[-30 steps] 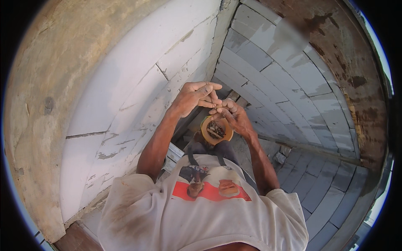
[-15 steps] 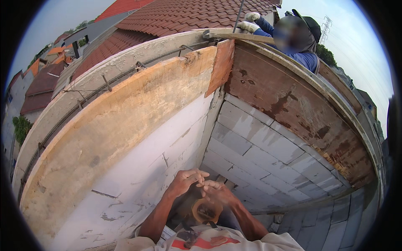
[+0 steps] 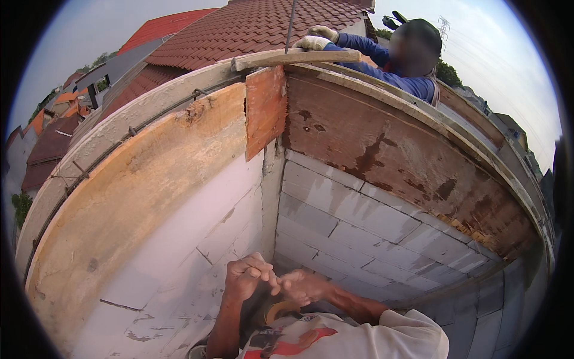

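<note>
Close to the wall corner, my left hand (image 3: 248, 276) is raised with its fingers curled in a pinch. Its fingertips meet those of my right hand (image 3: 304, 287), whose fingers are also closed. Whatever they pinch, if anything, is too small or hidden to make out. Below the hands shows part of a yellow round rim (image 3: 280, 312), mostly covered by my hands and shirt. Pale block wall (image 3: 173, 251) rises beside my left arm, and grey block wall (image 3: 353, 233) stands beyond my right.
Orange-brown board (image 3: 143, 155) lines the left wall top, with rebar (image 3: 143, 124) behind it. A dark plywood board (image 3: 382, 155) runs along the right wall. At the corner lies a wooden batten (image 3: 299, 57). A gloved co-worker (image 3: 412, 87) leans over the far edge; tiled roof (image 3: 239, 36) behind.
My view has shifted, so the wall corner and co-worker sit farther left. Both hands stay together, fingers more tightly curled. The yellow rim is now more covered.
</note>
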Demonstrator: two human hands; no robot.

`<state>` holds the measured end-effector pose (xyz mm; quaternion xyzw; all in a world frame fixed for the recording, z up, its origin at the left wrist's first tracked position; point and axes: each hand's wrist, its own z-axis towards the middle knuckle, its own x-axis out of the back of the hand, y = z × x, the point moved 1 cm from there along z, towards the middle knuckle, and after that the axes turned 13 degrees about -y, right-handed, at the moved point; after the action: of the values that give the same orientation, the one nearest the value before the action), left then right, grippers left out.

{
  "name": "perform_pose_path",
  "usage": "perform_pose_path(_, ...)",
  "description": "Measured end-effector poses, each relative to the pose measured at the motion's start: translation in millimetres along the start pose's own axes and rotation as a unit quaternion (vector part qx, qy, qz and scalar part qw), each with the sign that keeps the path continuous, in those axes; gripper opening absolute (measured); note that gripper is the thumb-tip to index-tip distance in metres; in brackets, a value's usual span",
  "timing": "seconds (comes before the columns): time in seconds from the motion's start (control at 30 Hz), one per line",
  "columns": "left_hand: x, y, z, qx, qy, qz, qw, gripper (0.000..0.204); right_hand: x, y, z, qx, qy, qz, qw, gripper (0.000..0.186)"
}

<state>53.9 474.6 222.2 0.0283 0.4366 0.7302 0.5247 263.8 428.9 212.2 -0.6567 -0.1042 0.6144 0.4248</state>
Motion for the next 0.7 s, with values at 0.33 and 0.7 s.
perform_pose_path(0.33,-2,-9,95,0.044,0.207,0.257,0.943,0.027,37,-81,-24,0.116,0.214,-0.652,0.718,0.038)
perform_pose_path(0.7,-1,-37,69,0.107,0.208,0.270,0.934,0.026,-34,-191,-16,0.048,0.180,-0.900,0.394,0.043)
